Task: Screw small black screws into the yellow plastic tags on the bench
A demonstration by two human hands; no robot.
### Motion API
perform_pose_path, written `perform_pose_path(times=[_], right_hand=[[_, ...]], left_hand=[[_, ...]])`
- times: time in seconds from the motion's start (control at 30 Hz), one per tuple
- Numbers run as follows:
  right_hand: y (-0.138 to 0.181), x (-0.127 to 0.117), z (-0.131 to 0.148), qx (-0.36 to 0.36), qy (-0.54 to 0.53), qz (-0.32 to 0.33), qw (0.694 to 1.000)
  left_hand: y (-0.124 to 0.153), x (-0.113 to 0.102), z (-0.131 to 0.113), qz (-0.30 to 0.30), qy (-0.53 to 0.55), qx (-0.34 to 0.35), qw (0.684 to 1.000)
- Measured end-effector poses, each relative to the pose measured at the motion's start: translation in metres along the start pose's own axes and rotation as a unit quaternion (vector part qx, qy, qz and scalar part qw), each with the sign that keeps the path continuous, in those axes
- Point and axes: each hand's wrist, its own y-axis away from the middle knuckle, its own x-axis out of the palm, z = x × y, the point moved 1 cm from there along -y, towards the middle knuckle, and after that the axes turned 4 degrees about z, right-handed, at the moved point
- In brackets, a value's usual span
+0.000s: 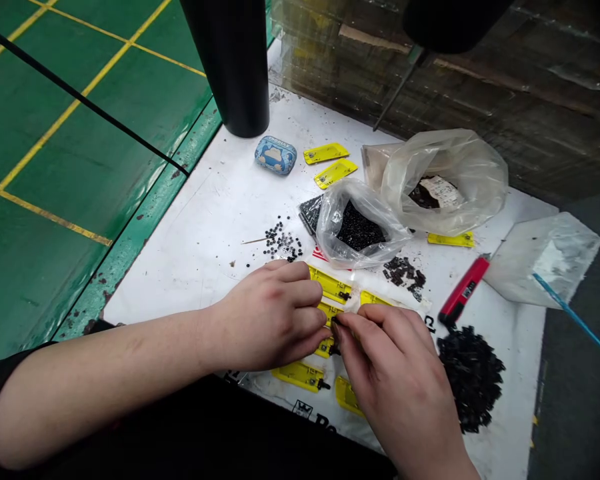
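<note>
Hands nearly together: left hand (pixel 280 313) hides its grip, right hand (pixel 397 357) pinches black bit (pixel 335 326). Yellow strips (pixel 299 376) look light, stiff; grab edges imo.

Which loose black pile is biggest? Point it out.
The heap below the red utility knife, beside the right hand; the other two piles are smaller and sparser.

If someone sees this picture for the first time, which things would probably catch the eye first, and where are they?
Probably the bright yellow plastic pieces near the front of the white tabletop, with the left hand and right hand close together over some of them. Next, perhaps, the red utility knife on the right, beside a heap of small black parts.
</note>
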Motion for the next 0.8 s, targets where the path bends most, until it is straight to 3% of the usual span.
perform_pose_path(times=[0.8], right_hand=[[0.0026,-0.0073,-0.0013,0.008,-0.004,0.003,1.0]], left_hand=[[-0.0016,-0.0009,-0.0016,-0.008,-0.018,0.019,1.0]])
